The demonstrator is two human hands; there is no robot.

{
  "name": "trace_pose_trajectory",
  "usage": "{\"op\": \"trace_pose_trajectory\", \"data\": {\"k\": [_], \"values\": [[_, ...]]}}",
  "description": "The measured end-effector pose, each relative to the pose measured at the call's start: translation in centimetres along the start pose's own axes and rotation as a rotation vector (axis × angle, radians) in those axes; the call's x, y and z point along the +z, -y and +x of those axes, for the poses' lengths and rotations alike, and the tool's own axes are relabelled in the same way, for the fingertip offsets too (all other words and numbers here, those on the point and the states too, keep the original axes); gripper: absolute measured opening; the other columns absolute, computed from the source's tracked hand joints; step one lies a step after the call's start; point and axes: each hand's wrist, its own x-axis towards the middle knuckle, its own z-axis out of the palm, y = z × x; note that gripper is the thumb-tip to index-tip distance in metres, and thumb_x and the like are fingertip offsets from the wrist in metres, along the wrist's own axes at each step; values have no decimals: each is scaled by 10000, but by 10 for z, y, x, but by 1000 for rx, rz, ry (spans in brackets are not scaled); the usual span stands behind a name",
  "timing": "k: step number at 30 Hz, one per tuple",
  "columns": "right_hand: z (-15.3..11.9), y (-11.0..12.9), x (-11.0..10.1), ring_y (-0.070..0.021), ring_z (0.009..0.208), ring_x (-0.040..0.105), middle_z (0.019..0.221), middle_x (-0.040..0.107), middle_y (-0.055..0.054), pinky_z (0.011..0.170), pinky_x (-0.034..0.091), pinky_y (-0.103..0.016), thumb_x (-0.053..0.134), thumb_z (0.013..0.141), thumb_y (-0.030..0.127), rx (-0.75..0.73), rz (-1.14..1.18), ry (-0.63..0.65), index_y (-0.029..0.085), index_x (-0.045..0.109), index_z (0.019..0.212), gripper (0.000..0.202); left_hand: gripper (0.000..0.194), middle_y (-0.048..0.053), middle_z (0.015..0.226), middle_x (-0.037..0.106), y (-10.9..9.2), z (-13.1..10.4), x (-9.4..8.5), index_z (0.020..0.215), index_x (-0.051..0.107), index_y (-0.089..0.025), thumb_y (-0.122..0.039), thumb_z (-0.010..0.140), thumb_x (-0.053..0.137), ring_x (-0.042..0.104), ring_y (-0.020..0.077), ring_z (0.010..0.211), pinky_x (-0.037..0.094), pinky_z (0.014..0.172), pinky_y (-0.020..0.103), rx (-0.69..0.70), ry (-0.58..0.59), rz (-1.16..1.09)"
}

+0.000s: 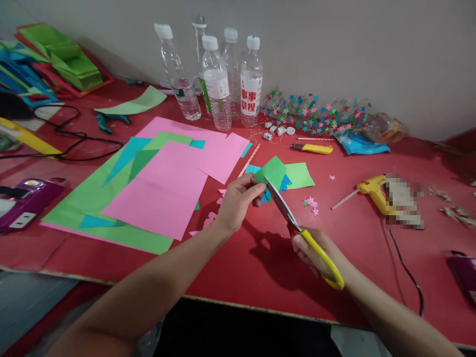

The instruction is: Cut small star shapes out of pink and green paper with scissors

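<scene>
My left hand (240, 201) pinches a green piece of paper (274, 171) between thumb and fingers above the red table. My right hand (316, 250) grips yellow-handled scissors (322, 260), whose blades meet the paper's lower edge by my left thumb. Under the held paper lie blue paper scraps (284, 183) and a light green paper square (300, 175). Pink offcuts (210, 219) lie below my left wrist. Several small paper stars (312, 204) rest on the table just right of the blades.
Coloured paper sheets (159, 193) overlap at left. Plastic bottles (215, 84) stand against the wall beside a heap of stars (316, 114). A yellow utility knife (316, 148) lies behind the scraps. At right are a yellow glue gun (374, 188) and its black cord (407, 267).
</scene>
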Motion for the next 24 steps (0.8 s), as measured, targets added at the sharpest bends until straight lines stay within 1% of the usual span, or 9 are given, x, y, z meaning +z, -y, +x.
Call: {"op": "trace_pose_trajectory", "data": {"k": [3,6,9,13,16,20,22,24], "values": [[0,0,-2,-47,377,292,543,367,61,316,258,-181,454,862,653,-19,53,16,197,430,687,489,157,-43,580,526,-3,2,-2,659,538,-179,-222,790,612,484,58,499,419,504,199,13,-19,-39],[0,-2,-4,-48,379,294,535,372,65,312,272,-170,471,853,647,-7,78,6,196,438,693,480,129,-41,593,527,-4,3,-4,682,562,-181,-229,790,612,493,61,505,434,513,206,42,-46,-27],[1,-2,-5,-48,369,303,519,375,69,305,285,-162,487,845,633,26,77,-19,194,453,696,465,102,-33,616,541,-3,4,-4,723,591,-184,-247,798,619,517,71,530,448,532,217,89,-60,14],[2,-1,-1,-41,319,286,486,360,85,278,276,-160,460,836,655,99,119,-13,198,447,698,477,53,-25,659,569,-2,3,-2,795,622,-191,-242,794,635,534,81,565,459,558,229,139,-38,66],[2,0,1,-38,316,293,494,360,88,276,270,-154,468,820,686,107,136,-3,195,446,708,504,32,-23,671,558,-4,3,-2,800,629,-195,-216,804,606,504,79,569,440,561,227,146,-65,99],[-1,-1,-4,-47,347,333,525,377,78,306,295,-162,463,813,722,61,129,47,187,468,748,539,86,-19,664,524,-9,4,-5,755,620,-195,-227,823,578,446,87,580,385,550,227,165,-147,195],[-3,-1,-9,-50,369,352,549,396,68,328,312,-167,440,819,735,48,122,86,179,489,775,560,108,-10,689,534,-11,5,-7,756,618,-193,-248,836,569,465,100,629,394,588,232,170,-146,247],[-4,0,-12,-52,378,355,561,401,65,339,322,-171,421,826,741,47,124,103,174,502,791,573,104,3,742,554,-12,5,-7,773,621,-190,-261,835,578,499,114,698,421,655,242,175,-114,279]]}}
